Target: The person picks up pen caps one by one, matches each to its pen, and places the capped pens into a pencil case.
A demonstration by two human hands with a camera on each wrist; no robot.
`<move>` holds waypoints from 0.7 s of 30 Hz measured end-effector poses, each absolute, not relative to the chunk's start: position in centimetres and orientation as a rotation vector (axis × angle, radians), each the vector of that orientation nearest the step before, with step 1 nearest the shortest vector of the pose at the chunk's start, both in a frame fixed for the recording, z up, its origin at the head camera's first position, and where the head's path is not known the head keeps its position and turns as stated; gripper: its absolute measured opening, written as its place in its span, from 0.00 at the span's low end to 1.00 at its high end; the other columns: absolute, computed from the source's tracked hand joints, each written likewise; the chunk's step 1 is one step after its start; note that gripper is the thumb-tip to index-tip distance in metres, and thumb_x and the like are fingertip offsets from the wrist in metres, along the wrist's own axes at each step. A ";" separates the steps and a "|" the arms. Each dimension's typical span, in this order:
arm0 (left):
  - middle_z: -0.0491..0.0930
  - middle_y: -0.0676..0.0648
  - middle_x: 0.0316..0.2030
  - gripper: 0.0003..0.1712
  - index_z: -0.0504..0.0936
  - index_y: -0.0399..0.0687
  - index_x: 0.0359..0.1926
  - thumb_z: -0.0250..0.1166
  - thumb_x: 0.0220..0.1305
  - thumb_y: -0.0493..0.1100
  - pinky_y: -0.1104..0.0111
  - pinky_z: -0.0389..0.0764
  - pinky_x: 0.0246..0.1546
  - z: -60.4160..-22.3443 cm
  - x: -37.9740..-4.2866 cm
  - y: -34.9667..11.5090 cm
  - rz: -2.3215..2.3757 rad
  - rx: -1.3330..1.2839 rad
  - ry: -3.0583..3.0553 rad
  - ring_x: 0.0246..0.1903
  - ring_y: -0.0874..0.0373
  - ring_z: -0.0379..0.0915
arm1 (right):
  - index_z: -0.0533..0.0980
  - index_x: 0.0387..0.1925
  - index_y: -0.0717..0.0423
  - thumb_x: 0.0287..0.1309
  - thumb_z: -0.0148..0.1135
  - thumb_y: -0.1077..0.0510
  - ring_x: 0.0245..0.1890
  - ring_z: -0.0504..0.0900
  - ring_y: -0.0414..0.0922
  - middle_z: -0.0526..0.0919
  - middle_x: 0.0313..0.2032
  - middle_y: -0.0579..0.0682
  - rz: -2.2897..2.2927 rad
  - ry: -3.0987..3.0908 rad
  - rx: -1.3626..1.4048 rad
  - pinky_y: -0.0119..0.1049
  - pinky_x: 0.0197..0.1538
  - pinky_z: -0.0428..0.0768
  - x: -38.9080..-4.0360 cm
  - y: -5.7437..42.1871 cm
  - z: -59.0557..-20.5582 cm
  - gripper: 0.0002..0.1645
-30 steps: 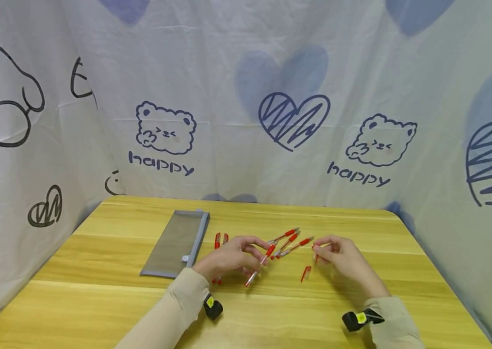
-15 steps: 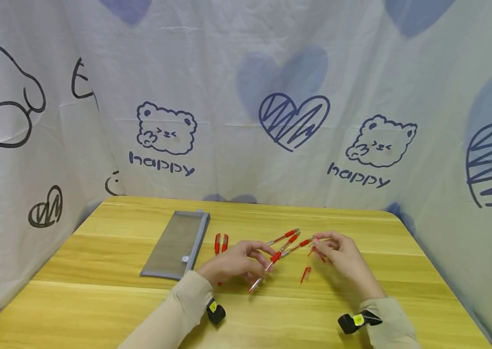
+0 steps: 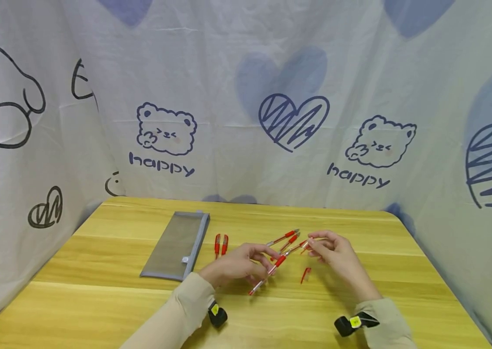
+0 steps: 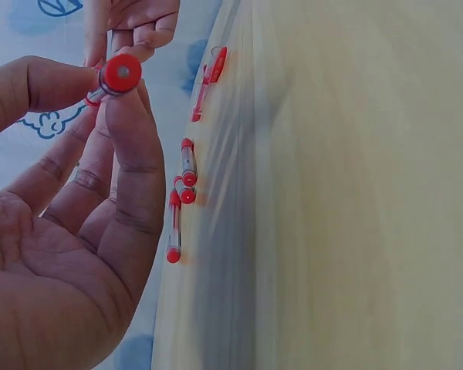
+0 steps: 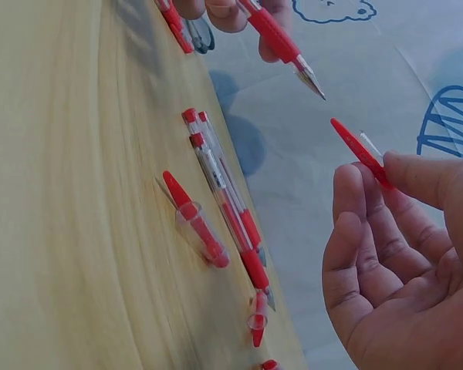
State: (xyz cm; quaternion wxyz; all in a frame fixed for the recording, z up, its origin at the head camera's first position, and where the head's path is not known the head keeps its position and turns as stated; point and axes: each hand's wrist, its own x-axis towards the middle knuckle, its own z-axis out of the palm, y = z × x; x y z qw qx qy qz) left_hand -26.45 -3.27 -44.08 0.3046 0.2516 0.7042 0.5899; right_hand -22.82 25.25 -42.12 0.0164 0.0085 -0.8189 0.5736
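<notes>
Between the thumb and fingers of my left hand (image 3: 243,264) is an uncapped red gel pen (image 3: 280,261). Its bare metal tip points toward my right hand (image 3: 333,248). That hand pinches a red pen cap (image 5: 359,150) with a clear sleeve. In the right wrist view a short gap separates the pen tip from the cap, both held above the table. More uncapped red pens (image 5: 224,196) lie side by side behind the hands. A loose red cap (image 3: 305,275) rests on the wood between the hands, and another cap (image 5: 258,320) lies close to the pens' tips.
A grey mesh zip pouch (image 3: 172,245) lies flat at the left of the wooden table (image 3: 298,320). Two capped red pens (image 3: 224,243) stand out beside it, partly hidden by my left hand. A printed curtain (image 3: 228,145) encloses the table's back and sides.
My right hand has moved left with the cap, toward the pen tip. My left hand has shifted slightly right and nearer with the pen. The loose cap between the hands stays put.
</notes>
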 end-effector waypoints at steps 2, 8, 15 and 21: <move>0.87 0.48 0.41 0.29 0.84 0.48 0.63 0.68 0.60 0.31 0.68 0.84 0.33 -44.0 -26.4 -3.2 1.559 0.671 1.864 0.32 0.58 0.83 | 0.78 0.64 0.63 0.77 0.65 0.53 0.39 0.89 0.35 0.92 0.46 0.52 1.799 -2.542 0.031 0.35 0.43 0.87 -22.8 25.1 -42.0 0.23; 0.86 0.49 0.41 0.29 0.84 0.50 0.64 0.67 0.61 0.31 0.68 0.84 0.33 -43.8 -26.4 -3.3 1.552 0.669 1.856 0.32 0.59 0.82 | 0.76 0.65 0.66 0.77 0.64 0.53 0.40 0.90 0.36 0.92 0.47 0.53 1.834 -2.540 0.072 0.36 0.46 0.87 -22.7 24.6 -42.0 0.25; 0.88 0.48 0.42 0.29 0.86 0.51 0.64 0.68 0.62 0.31 0.68 0.84 0.33 -43.8 -26.4 -3.2 1.558 0.668 1.853 0.33 0.59 0.83 | 0.75 0.66 0.68 0.77 0.64 0.55 0.40 0.89 0.35 0.92 0.46 0.52 1.861 -2.547 0.092 0.38 0.47 0.88 -22.8 24.2 -42.2 0.26; 0.88 0.45 0.44 0.28 0.86 0.50 0.63 0.68 0.63 0.31 0.68 0.84 0.32 -43.9 -26.4 -3.2 1.557 0.670 1.861 0.33 0.59 0.83 | 0.76 0.64 0.67 0.77 0.64 0.55 0.40 0.90 0.37 0.92 0.44 0.53 1.875 -2.549 0.110 0.38 0.45 0.88 -22.7 23.9 -42.3 0.24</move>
